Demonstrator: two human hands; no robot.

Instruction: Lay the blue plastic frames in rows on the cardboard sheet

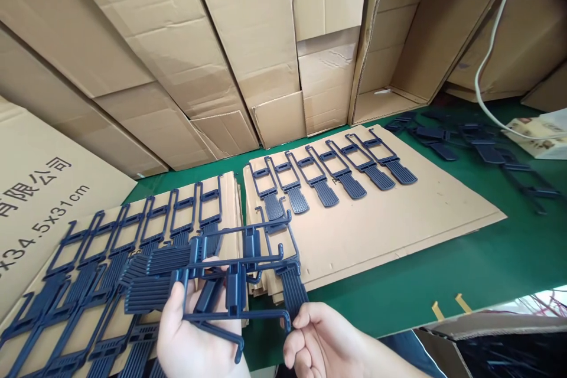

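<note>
Several dark blue plastic frames with ribbed paddles [150,294] are stacked in my left hand [190,331], whose thumb and fingers are wrapped round them. My right hand [321,336] pinches the ribbed end of a single dark blue frame piece [293,289], whose upper part lies over the near left corner of the right cardboard stack [354,236]. Behind it, a row of like pieces [325,192] lies on that cardboard. More pieces [100,236] lie in rows on the left cardboard stack [229,189], partly hidden by the held bunch.
Cardboard boxes [163,41] stand along the back of the green table [381,307]. Loose dark pieces [487,150] lie in a heap at the right, near a white cable [482,65]. Two small yellow strips [437,310] are by the front edge. A printed carton [39,189] is at the left.
</note>
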